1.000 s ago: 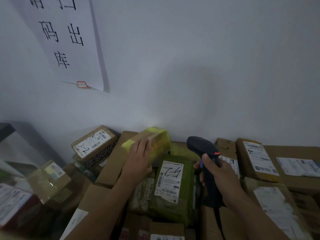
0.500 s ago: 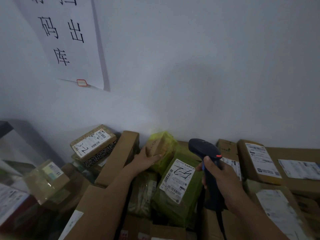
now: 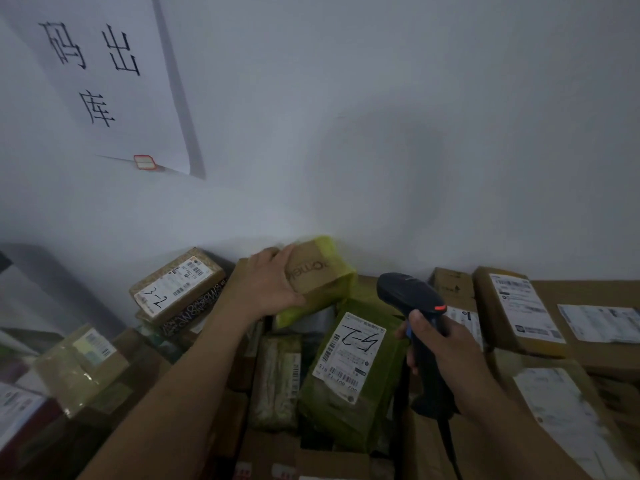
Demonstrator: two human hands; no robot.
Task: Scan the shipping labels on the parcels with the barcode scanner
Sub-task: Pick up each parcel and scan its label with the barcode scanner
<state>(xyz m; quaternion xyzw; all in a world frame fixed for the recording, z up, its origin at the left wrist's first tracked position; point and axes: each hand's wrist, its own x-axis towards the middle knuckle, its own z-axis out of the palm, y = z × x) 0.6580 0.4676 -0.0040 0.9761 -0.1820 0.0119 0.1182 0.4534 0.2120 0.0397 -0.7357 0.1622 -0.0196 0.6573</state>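
My left hand (image 3: 266, 285) grips a small brown box wrapped in yellow-green film (image 3: 317, 275), tilted up near the wall; no label shows on its visible face. My right hand (image 3: 446, 351) holds the black barcode scanner (image 3: 412, 299) by its handle, head pointing left toward that box. Just below lies a green bag parcel (image 3: 349, 375) with a white shipping label marked in pen (image 3: 349, 348). Several other labelled cardboard parcels lie all around.
A labelled box marked "3-2" (image 3: 176, 285) sits at the left on a patterned box. Brown boxes with labels (image 3: 519, 310) fill the right. A film-wrapped box (image 3: 79, 365) lies far left. The white wall carries a paper sign (image 3: 104, 77).
My left hand has turned the yellow-wrapped box over and lifted it, showing its brown printed face. The green bag parcel shifted slightly. The scanner hand stayed almost still.
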